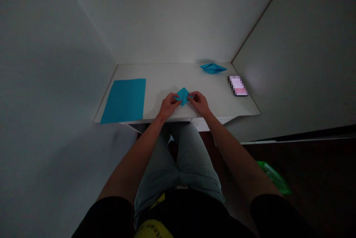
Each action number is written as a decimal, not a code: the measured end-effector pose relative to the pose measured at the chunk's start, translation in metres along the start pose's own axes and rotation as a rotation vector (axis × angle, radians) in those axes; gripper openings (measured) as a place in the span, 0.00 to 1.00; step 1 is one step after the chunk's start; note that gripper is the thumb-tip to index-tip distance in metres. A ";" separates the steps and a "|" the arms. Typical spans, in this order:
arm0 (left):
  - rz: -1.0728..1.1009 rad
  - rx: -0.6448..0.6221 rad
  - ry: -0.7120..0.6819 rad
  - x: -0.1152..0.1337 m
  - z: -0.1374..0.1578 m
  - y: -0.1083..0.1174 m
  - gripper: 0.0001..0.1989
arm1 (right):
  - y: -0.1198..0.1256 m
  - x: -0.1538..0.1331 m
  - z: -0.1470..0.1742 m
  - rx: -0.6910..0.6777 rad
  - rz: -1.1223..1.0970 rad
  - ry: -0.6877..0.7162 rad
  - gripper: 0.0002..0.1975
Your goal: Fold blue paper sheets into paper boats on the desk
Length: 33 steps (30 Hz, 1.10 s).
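Between my two hands is a small piece of folded blue paper (183, 96), diamond-shaped, with a crease running down its middle. My left hand (169, 105) pinches its left corner between thumb and fingers. On the opposite corner, my right hand (199, 102) grips the paper in the same way. Both hands are just above the white table, near its front edge. A finished-looking folded blue paper boat (213, 68) rests at the back right of the table. Flat on the left side lies a stack or sheet of blue paper (124, 100); I cannot tell which.
A phone (237, 85) with a lit, blurred screen lies at the table's right side. The white table (161, 73) is set between walls at left, back and right. A green object (274, 178), perhaps a bag, is on the dark floor at lower right.
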<state>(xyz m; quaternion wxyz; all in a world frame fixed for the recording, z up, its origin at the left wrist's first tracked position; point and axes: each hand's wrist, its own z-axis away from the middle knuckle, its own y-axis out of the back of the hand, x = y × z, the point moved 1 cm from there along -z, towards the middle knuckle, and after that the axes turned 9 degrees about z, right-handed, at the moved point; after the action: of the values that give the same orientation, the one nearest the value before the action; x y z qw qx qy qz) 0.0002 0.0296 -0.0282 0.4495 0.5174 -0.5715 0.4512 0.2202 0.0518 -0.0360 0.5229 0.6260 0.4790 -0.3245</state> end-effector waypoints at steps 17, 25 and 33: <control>0.014 0.031 0.003 0.014 -0.001 0.001 0.16 | -0.001 -0.011 0.001 -0.060 0.036 -0.023 0.29; 0.044 0.068 0.008 0.013 -0.004 0.002 0.19 | 0.000 -0.013 -0.002 -0.002 -0.031 -0.015 0.31; 0.040 0.204 -0.004 0.002 -0.008 0.009 0.24 | 0.000 -0.003 -0.005 0.088 -0.062 -0.042 0.30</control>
<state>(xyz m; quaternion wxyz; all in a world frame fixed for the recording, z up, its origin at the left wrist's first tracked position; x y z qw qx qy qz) -0.0085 0.0377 -0.0253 0.3842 0.5500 -0.5336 0.5150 0.2185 0.0559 -0.0318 0.4948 0.6263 0.4721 -0.3743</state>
